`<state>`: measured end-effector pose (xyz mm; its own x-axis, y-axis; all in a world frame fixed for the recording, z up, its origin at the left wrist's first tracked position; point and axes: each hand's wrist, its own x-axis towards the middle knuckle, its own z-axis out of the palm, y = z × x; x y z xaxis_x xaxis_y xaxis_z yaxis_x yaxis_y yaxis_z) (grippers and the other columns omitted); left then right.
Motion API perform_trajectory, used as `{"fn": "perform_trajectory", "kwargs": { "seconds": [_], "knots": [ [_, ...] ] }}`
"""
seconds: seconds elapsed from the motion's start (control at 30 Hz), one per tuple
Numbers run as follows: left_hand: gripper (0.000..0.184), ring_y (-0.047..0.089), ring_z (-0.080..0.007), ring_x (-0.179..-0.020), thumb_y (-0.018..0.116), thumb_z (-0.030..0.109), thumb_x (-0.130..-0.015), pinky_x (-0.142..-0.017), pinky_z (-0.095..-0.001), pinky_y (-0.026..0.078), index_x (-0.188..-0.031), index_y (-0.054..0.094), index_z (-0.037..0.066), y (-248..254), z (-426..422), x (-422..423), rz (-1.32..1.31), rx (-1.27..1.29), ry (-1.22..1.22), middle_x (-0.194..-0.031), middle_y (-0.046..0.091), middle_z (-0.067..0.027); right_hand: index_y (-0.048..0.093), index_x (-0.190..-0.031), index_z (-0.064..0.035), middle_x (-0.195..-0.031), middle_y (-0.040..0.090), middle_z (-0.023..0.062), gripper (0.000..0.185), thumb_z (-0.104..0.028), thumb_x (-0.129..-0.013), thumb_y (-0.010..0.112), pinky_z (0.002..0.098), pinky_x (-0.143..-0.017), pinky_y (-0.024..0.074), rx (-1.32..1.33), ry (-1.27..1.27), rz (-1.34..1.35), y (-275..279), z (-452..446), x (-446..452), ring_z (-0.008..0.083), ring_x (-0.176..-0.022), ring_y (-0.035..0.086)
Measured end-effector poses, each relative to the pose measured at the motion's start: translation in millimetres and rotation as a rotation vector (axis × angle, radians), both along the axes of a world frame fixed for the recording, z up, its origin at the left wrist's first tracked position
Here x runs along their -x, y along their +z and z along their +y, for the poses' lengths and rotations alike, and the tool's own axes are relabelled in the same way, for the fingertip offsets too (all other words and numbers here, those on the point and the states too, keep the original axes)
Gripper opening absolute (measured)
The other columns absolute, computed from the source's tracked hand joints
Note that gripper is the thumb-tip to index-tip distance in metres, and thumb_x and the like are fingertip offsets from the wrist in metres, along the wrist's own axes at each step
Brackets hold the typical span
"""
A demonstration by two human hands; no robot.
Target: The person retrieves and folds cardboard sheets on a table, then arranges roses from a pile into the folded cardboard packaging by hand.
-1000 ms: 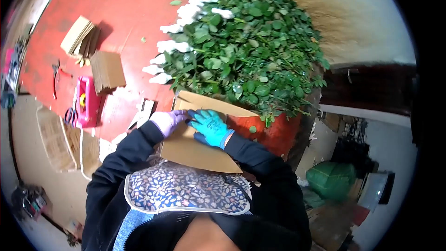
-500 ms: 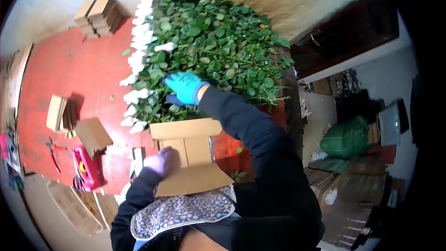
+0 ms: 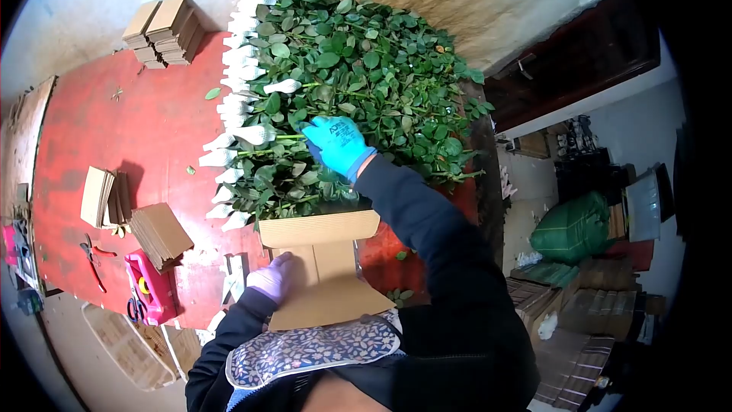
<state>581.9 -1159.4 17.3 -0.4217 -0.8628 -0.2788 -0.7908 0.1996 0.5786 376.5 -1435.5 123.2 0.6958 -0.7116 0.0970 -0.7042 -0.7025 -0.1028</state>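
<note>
One flower [image 3: 256, 134] on the leafy pile [image 3: 389, 84] is now clamped by the stem in the right hand [image 3: 335, 141], its fingers spread earlier. The left hand [image 3: 268, 279] touches the cardboard's [image 3: 332, 301] left edge, grip unclear; the red table [image 3: 160, 122] lies open leftward.

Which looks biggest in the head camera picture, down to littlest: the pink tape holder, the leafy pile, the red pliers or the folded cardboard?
1. Leafy pile
2. Folded cardboard
3. Pink tape holder
4. Red pliers

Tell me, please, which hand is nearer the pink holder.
Left. The left hand is right of the pink holder; the right hand is farther right and forward, at the leafy stems.
</note>
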Motion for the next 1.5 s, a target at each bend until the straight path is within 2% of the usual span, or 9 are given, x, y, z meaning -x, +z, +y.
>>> {"fn": "perform_trajectory", "kwargs": {
  "seconds": [0.17,0.3,0.47,0.67,0.8,1.03,1.2,1.33,1.5],
  "knots": [
    [0.047,0.069,-0.0304,-0.078,0.058,0.03,-0.086,-0.065,-0.0436,0.055,-0.131,0.054,0.017,8.3,-2.3,-3.0,0.026,0.014,-0.038,-0.142,0.05,-0.0036,0.062,-0.118,-0.0125,-0.098,0.063,0.0117,0.037,-0.029,-0.085,0.062,0.0461,-0.074,0.0499,-0.054,0.037,0.039,-4.8,-5.0,1.2,0.0313,-0.088,0.063],
    [0.051,0.068,-0.0315,-0.075,0.061,0.029,-0.085,-0.065,-0.0432,0.055,-0.133,0.053,0.012,16.9,-4.8,-6.6,0.03,-0.019,-0.065,-0.144,0.048,-0.0053,0.06,-0.125,-0.0102,-0.113,0.066,0.0164,0.055,-0.043,-0.081,0.068,0.0428,-0.089,0.05,-0.466,0.109,-0.111,4.0,-14.1,18.7,0.0343,-0.102,0.064],
    [0.05,0.066,-0.0329,-0.098,0.057,0.013,-0.084,-0.083,-0.0377,0.054,-0.134,0.052,0.012,5.0,1.2,-18.4,0.304,-0.191,-0.013,-0.141,0.05,-0.0112,0.065,-0.105,-0.0091,-0.091,0.067,0.0155,0.029,-0.03,-0.086,0.062,0.0469,-0.073,0.0515,0.013,-0.189,-0.383,9.9,-67.9,62.9,0.0362,-0.083,0.065],
    [0.038,0.066,-0.0363,-0.089,0.05,0.0,-0.082,-0.077,-0.0415,0.053,-0.116,0.066,0.007,80.3,-29.6,-80.3,0.01,-0.395,0.143,-0.092,0.069,-0.0184,0.064,-0.108,-0.0087,-0.095,0.068,0.016,0.035,-0.038,-0.088,0.059,0.048,-0.075,0.051,-0.121,-0.407,-0.26,34.3,-81.8,106.9,0.0368,-0.086,0.065],
    [0.035,0.063,-0.0375,-0.078,0.048,0.0,-0.084,-0.07,-0.0454,0.05,-0.116,0.062,0.005,120.1,-61.8,-96.1,-0.181,0.155,0.222,-0.085,0.064,-0.0188,0.054,-0.127,-0.0063,-0.102,0.068,0.0148,0.057,-0.045,-0.086,0.061,0.0493,-0.08,0.0499,-0.062,-0.364,-0.014,-11.6,-84.0,122.9,0.0344,-0.093,0.064],
    [0.043,0.062,-0.037,-0.094,0.059,0.001,-0.081,-0.081,-0.0431,0.052,-0.123,0.056,0.005,191.8,-126.0,-48.5,-0.114,0.469,0.033,-0.116,0.061,-0.0175,0.062,-0.117,-0.0128,-0.076,0.066,0.0137,0.037,-0.038,-0.09,0.056,0.0507,-0.07,0.0459,-0.078,-0.323,0.077,-27.4,-22.0,124.5,0.034,-0.069,0.063],
    [0.054,0.057,-0.0337,-0.11,0.067,0.007,-0.073,-0.087,-0.0438,0.05,-0.126,0.055,0.01,159.3,-168.2,-10.4,-0.181,0.436,-0.182,-0.135,0.051,-0.0143,0.068,-0.106,-0.015,-0.105,0.062,0.0108,0.032,-0.04,-0.089,0.057,0.0464,-0.087,0.0445,-0.056,-0.361,0.235,-9.6,-4.0,127.4,0.0299,-0.101,0.058],
    [0.063,0.05,-0.0346,-0.121,0.07,0.015,-0.074,-0.1,-0.0459,0.042,-0.134,0.051,0.012,126.0,-201.9,0.9,-0.155,0.467,-0.266,-0.142,0.044,-0.0152,0.064,-0.111,-0.0126,-0.108,0.061,0.011,0.036,-0.039,-0.087,0.06,0.0463,-0.089,0.042,0.19,-0.25,-0.091,1.7,-43.3,138.6,0.0307,-0.103,0.055],
    [0.084,0.038,-0.0392,-0.134,0.076,0.029,-0.073,-0.108,-0.0478,0.034,-0.144,0.037,0.01,118.8,-238.5,26.7,-0.223,0.544,-0.236,-0.152,0.032,-0.0166,0.06,-0.114,-0.0068,-0.101,0.065,0.0163,0.053,-0.053,-0.089,0.053,0.0492,-0.083,0.0464,-0.132,-0.31,0.068,-17.8,-61.1,138.1,0.0342,-0.095,0.063]
  ]
}}
